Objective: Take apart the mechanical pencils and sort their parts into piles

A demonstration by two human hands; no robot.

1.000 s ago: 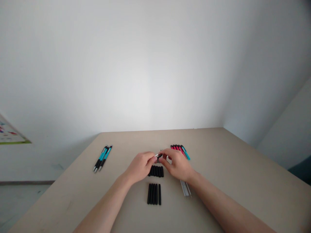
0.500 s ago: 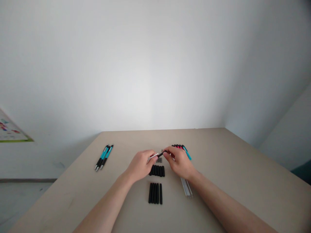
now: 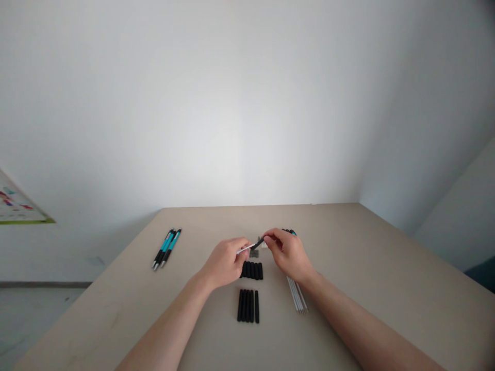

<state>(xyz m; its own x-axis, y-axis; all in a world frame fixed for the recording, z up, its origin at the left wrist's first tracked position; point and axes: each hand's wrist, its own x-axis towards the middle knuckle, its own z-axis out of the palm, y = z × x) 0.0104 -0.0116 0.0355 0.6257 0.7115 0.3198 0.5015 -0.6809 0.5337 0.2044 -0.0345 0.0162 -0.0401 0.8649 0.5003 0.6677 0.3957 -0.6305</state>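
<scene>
My left hand point(image 3: 223, 263) is closed on a thin white pen refill point(image 3: 245, 249), which slants up toward the middle. The fingertips of my right hand point(image 3: 289, 256) pinch the upper end of a black pen barrel point(image 3: 258, 243). The refill's tip and the barrel's lower end come together between the hands; whether one is inside the other I cannot tell. Beneath them lie small grey springs point(image 3: 254, 254) and a row of short black tubes point(image 3: 252, 270), partly behind my left hand. Several longer black tubes point(image 3: 247, 306) lie nearer to me.
Three blue-and-black pens point(image 3: 167, 249) lie at the left of the beige table point(image 3: 332, 232). A bundle of white refills point(image 3: 297, 296) rests beside my right forearm. Pen parts with black ends point(image 3: 288, 231) show behind my right hand. A wall stands at the table's back.
My right hand has moved slightly up and to the right with the black barrel, which tilts more steeply. More of the coloured pen parts is hidden behind it. My left hand stays nearly in place.
</scene>
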